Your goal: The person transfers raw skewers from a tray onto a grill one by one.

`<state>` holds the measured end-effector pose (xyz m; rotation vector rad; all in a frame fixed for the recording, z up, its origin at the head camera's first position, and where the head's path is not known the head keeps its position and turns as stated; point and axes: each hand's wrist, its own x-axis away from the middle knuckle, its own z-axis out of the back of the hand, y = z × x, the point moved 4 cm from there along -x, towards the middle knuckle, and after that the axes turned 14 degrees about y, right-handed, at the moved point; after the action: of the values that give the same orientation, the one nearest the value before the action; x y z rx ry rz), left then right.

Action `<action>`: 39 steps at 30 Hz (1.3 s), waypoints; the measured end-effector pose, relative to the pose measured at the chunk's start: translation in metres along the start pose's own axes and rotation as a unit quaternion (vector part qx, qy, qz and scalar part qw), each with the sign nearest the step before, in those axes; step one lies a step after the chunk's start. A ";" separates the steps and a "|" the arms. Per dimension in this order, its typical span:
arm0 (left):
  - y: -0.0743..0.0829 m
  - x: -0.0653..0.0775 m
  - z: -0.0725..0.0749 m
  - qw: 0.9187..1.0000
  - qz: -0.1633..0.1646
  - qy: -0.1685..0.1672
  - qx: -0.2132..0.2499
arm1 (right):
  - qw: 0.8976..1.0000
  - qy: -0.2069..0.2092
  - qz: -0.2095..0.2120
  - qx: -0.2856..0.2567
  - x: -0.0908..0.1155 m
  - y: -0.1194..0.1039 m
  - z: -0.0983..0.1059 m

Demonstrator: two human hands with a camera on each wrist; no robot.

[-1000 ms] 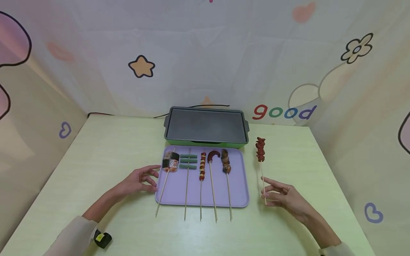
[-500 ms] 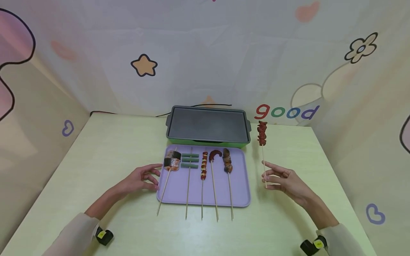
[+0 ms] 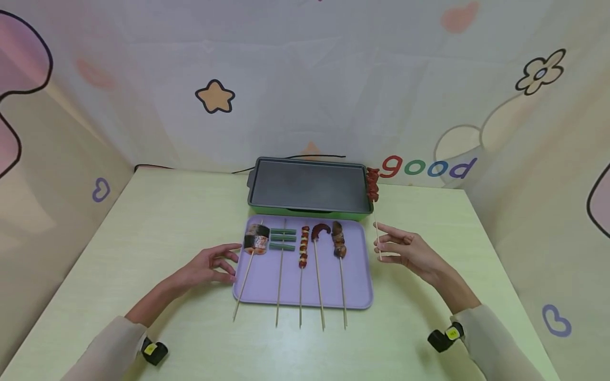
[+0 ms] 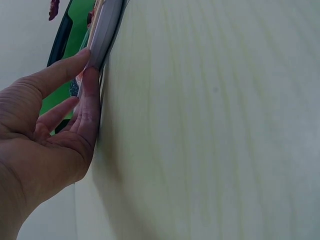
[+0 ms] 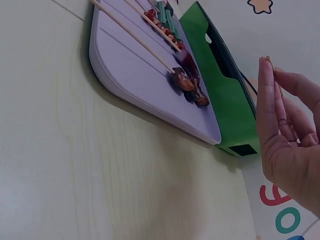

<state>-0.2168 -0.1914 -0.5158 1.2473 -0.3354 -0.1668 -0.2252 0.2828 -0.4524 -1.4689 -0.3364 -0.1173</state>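
Right hand: thumb and fingertips pinch the lower stick of the red skewer. The skewer's red pieces sit beyond these fingertips, overlapping the right end of the griddle in the head view — contact cannot be determined. Left hand: thumb and fingers apart, tips touching the left rim of the lilac tray. Just inboard of those fingertips lies the black-banded skewer; the brown skewer lies near the tray's opposite side — left of the right-hand fingertips and clear of them.
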 end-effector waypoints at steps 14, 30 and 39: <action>-0.001 -0.001 0.000 1.000 -0.005 -0.005 0.023 | 0.997 -0.040 -0.036 -0.063 -0.027 0.002 -0.014; -0.001 -0.001 0.000 1.000 -0.005 -0.004 0.011 | 0.997 -0.021 -0.057 -0.055 -0.043 0.008 -0.010; 0.001 0.000 -0.002 1.000 -0.009 -0.002 0.013 | 0.998 -0.028 -0.047 -0.022 -0.041 0.008 -0.008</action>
<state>-0.2163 -0.1898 -0.5157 1.2762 -0.3311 -0.1803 -0.2606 0.2705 -0.4725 -1.5031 -0.4503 -0.1604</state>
